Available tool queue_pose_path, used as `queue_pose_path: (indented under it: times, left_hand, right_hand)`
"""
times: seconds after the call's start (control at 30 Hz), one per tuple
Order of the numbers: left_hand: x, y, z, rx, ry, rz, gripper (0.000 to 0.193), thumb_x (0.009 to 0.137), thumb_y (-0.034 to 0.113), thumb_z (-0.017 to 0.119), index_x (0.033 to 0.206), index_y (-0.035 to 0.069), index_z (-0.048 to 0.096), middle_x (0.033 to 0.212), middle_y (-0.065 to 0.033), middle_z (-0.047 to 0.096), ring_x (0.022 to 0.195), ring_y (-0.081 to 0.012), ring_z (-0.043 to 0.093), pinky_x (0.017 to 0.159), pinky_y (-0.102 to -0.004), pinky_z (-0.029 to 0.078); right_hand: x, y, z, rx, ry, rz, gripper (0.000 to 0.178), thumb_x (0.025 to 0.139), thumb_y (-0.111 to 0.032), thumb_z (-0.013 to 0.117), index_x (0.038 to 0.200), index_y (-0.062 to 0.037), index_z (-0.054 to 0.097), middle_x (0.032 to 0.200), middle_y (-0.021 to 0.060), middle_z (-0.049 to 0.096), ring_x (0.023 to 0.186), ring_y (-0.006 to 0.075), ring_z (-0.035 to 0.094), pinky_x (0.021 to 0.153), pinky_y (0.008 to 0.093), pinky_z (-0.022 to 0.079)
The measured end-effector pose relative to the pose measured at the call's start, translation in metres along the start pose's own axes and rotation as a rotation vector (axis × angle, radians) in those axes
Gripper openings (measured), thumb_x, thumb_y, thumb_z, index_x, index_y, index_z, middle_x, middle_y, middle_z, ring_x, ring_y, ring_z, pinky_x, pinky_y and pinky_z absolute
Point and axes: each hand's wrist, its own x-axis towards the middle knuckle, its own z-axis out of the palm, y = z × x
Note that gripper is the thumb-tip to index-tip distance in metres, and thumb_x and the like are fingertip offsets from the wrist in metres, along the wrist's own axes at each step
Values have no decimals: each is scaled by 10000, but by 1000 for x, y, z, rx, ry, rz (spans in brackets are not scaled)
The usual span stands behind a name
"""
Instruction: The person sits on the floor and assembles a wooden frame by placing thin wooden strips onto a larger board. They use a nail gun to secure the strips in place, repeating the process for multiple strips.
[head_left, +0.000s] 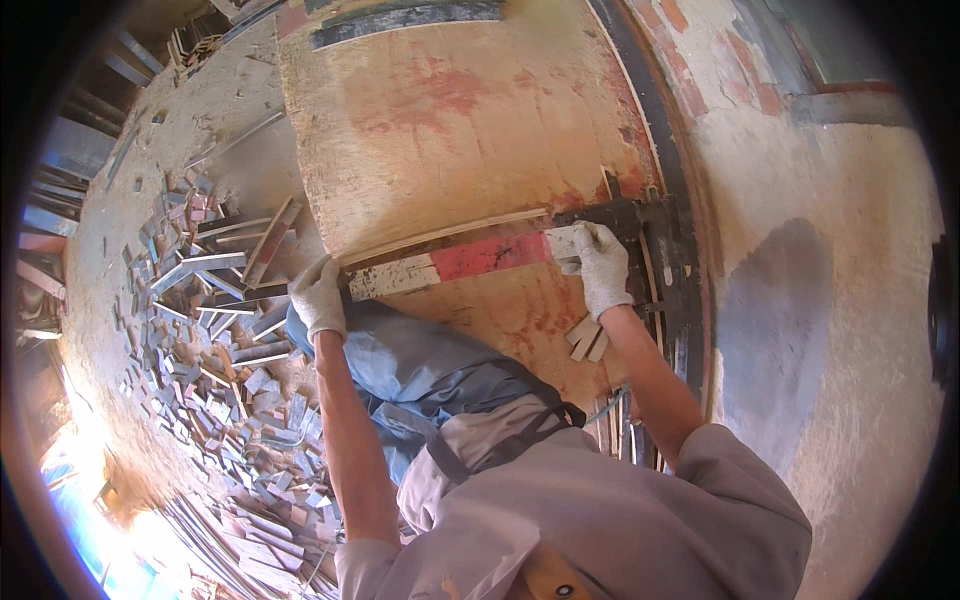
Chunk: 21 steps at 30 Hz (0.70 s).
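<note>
A flat wooden board (490,257), painted red in the middle and worn white toward both ends, lies crosswise in front of me over a wooden work surface (480,130). At its left end is my left hand (319,297) in a pale work glove, with the fingers closed at the board's end. My right hand (602,268), gloved the same way, pinches the right end between thumb and fingers. Just beyond the board runs a thin wooden strip (450,234), roughly parallel to it. Parts of the fingertips are hidden by the gloves' own backs.
Many wood offcuts (260,385) are heaped on the floor to my left. Small wood pieces (588,338) lie by my right forearm. A dark beam (680,250) edges the surface at the right, before a stained wall (850,220). A dark curved plank (405,20) lies at the far end.
</note>
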Motion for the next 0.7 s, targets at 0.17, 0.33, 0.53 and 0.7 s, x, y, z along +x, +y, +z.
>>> queue_pose_path:
  times: [0.17, 0.33, 0.53, 0.7]
  left_hand:
    - [-11, 21, 2, 22, 107, -148, 196, 857, 104, 762, 1024, 9, 798, 951, -83, 766, 843, -156, 688, 788, -291, 543]
    - [4, -15, 1, -251, 106, -261, 150, 919, 73, 701, 1031, 13, 780, 913, -41, 735, 798, -128, 668, 745, -271, 547]
    - [12, -25, -16, -233, 56, -273, 179, 954, 86, 636, 1048, 0, 762, 938, -54, 734, 850, -162, 678, 754, -309, 568]
    - [-3, 4, -9, -334, -13, -263, 249, 961, 139, 613, 1097, -23, 744, 1011, -65, 723, 883, -172, 663, 800, -312, 544]
  right_hand:
    - [-3, 3, 22, 54, -15, -30, 241, 1034, -196, 620, 1199, -24, 648, 979, 63, 717, 704, 129, 698, 528, 250, 559]
    - [14, 3, 39, -42, 28, -71, 265, 1040, -227, 603, 1144, 12, 651, 885, 82, 698, 648, 134, 688, 509, 278, 577]
    - [15, 14, 69, -54, 109, -57, 243, 1040, -199, 605, 1152, 12, 652, 909, 83, 700, 662, 126, 681, 507, 308, 598]
    - [26, 29, 72, 18, 157, -115, 223, 1040, -189, 609, 1130, 10, 653, 921, 81, 704, 664, 126, 679, 500, 301, 596]
